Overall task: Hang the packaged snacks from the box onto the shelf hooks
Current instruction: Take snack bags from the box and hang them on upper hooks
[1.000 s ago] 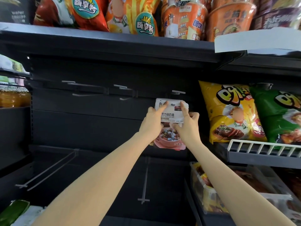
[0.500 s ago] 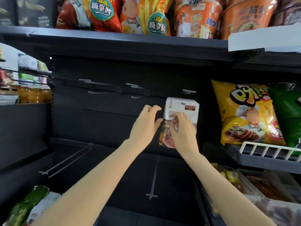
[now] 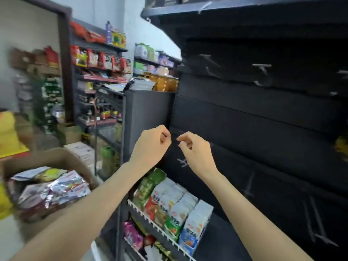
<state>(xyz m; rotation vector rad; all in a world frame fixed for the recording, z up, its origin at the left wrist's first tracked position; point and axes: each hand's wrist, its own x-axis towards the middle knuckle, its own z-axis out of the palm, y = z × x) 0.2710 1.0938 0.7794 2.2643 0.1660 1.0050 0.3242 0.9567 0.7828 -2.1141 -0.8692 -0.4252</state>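
Hands, left (image 3: 150,146) and right (image 3: 195,149), loosely curled and holding nothing before dark shelf hooks (image 3: 261,72) (blurred), with packaged snacks (image 3: 52,191) in the cardboard box (image 3: 62,157) lower left and rack packets (image 3: 175,202) below.

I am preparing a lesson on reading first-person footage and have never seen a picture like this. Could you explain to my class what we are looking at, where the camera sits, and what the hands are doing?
There is no machine here. The camera is worn on a person's head and looks forward and down, so you see that person's own two bare arms reaching out.

The left hand and the right hand are raised side by side in front of a dark shelf unit. Their fingers are loosely curled and neither holds anything.

At lower left is a cardboard box holding shiny packaged snacks. At upper right, metal shelf hooks stick out from the dark panel; the ones in view look bare. Below the hands, a tilted rack holds rows of packets. The picture is blurred, so fine print is unreadable.
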